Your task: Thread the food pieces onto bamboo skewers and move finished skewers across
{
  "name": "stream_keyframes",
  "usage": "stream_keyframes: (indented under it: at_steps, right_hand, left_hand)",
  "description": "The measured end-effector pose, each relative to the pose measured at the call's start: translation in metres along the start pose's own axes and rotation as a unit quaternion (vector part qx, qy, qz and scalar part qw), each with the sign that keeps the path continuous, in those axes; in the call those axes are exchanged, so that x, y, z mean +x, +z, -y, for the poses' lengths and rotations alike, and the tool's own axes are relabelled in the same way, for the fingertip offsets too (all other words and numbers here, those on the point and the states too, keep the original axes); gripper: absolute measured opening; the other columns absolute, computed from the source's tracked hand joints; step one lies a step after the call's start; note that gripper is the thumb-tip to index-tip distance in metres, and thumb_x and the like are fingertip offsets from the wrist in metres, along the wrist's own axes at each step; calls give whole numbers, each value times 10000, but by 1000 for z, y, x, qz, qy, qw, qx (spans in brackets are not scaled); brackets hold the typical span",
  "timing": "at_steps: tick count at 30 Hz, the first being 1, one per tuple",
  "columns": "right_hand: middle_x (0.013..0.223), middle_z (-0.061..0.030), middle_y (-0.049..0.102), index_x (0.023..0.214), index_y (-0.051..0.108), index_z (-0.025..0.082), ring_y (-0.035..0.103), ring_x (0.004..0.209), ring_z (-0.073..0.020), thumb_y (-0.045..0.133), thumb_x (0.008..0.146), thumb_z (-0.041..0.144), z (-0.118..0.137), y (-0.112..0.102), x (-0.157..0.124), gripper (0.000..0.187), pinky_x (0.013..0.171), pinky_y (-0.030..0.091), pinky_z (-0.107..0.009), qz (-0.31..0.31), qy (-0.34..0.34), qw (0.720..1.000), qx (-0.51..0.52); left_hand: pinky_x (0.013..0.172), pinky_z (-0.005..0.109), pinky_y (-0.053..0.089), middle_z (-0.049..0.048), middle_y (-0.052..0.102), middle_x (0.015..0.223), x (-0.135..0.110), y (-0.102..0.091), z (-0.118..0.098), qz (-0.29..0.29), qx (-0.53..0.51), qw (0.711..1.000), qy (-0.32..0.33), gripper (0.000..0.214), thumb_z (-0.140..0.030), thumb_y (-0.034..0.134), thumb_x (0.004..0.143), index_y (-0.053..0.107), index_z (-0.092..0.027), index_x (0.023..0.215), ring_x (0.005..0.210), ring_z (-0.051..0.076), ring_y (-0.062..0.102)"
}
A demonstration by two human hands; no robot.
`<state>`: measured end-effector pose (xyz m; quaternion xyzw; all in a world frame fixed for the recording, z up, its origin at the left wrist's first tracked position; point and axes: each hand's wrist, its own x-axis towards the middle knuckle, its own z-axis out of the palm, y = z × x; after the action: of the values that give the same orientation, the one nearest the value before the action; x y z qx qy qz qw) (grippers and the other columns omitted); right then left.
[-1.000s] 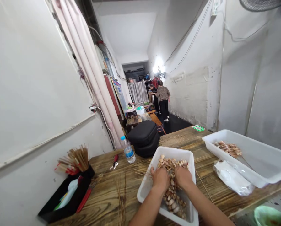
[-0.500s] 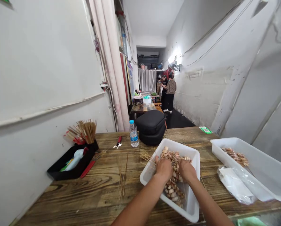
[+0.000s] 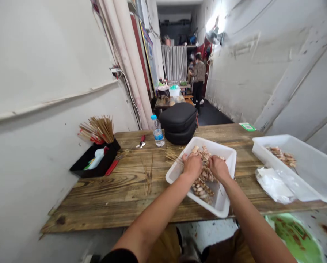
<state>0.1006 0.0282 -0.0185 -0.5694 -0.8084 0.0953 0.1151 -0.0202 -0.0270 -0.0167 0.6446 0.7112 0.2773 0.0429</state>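
A white plastic tub (image 3: 221,213) holds a heap of skewers (image 3: 203,189) threaded with small pinkish-brown pieces. Their thin bare stick ends (image 3: 173,156) poke over the tub's left side. My left hand (image 3: 193,165) is inside the tub with bent fingers closed at the skewers. Across from it, my right hand (image 3: 217,167) is closed on the same heap, just to the right. The heap and the hands themselves hide most of the fingertips. Left of the tub, several bare bamboo sticks (image 3: 148,177) lie on the wooden table (image 3: 119,204).
A second white tub (image 3: 314,164) with skewers and a plastic bag (image 3: 275,186) are at right. A black case (image 3: 179,124), water bottle (image 3: 158,133), keys (image 3: 141,142) and black box (image 3: 83,166) of sticks stand behind and left. A green basin (image 3: 295,237) sits below. People stand far back.
The view has tilted downward, so the table's front edge, my legs and the basin now show. Both hands stay in the tub among the skewers, with only small shifts.
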Motion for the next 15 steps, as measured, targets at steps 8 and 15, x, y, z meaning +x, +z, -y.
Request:
stream_keyframes:
  at_steps: [8,15]
  right_hand:
    - [902,-108,692,947,587,147,640,842,-198,392,924,282,5,-1,-1,238,658,357,-251,0,-8,1000,5]
    - [871,-118,697,914,607,130,647,820,-197,389,923,270,0,5,4,260,642,348,-253,12,-32,999,3]
  left_hand:
    - [939,388,382,59,691,1059,2,0,4,-4,-33,999,28,364,-177,407,866,633,-227,1147,1002,221,588]
    - [911,367,439,70,699,989,2,-1,5,5,-20,999,47,358,-162,422,838,676,-222,1083,961,221,594]
